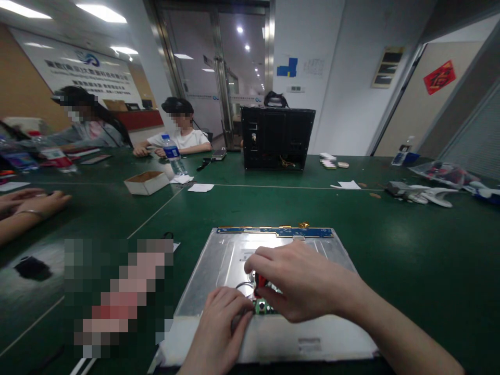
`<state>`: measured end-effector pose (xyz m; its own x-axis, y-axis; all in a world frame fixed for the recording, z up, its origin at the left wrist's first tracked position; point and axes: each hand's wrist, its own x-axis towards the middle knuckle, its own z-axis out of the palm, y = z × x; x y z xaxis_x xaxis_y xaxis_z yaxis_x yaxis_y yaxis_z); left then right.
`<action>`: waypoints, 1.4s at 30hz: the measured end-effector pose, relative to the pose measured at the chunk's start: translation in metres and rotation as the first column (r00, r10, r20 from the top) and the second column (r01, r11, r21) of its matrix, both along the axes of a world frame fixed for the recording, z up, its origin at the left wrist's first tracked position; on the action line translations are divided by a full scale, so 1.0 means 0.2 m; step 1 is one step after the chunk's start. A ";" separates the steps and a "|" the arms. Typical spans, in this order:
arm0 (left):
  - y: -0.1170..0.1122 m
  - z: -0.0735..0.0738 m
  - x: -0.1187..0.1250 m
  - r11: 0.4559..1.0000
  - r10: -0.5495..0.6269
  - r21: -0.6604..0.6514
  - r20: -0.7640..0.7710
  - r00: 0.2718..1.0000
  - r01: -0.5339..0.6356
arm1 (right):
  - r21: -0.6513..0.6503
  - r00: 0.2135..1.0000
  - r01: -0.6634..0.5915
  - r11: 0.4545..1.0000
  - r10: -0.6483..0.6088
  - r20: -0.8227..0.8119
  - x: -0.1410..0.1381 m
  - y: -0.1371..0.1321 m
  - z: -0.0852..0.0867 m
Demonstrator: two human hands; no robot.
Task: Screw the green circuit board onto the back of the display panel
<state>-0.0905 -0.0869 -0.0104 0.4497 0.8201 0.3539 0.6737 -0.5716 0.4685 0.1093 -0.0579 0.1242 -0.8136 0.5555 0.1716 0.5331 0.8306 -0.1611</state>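
A bare LCD panel (211, 276) lies flat on the green table in front of me, its metal back facing up. A blue circuit strip (269, 232) runs along its far edge. Near its middle sits a small green circuit board (262, 307), largely covered by my hands. My right hand (291, 281) is closed around the red-and-black handle of a screwdriver (260, 281), held over the board; the tip is hidden. My left hand (224, 323) has its fingers closed at the board's left edge, steadying it. A thin dark wire (244, 284) loops beside the fingers.
A black monitor housing (278, 138) stands at the back. Left of it are a water bottle (174, 155) and a small open box (146, 183). A co-worker's hands (33, 205) rest at far left. White and grey tools (420, 192) lie at right.
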 end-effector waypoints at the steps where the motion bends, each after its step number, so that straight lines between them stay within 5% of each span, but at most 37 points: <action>1: 0.00 0.00 0.00 1.000 0.000 -0.002 0.002 1.000 0.000 | 0.000 1.000 -0.001 1.000 0.001 0.006 0.00 0.00 0.00; 42: 0.00 -0.03 -0.01 0.999 0.031 -0.020 -0.009 0.999 -0.032 | 0.012 1.000 0.017 1.000 -0.018 0.026 -0.01 0.00 -0.01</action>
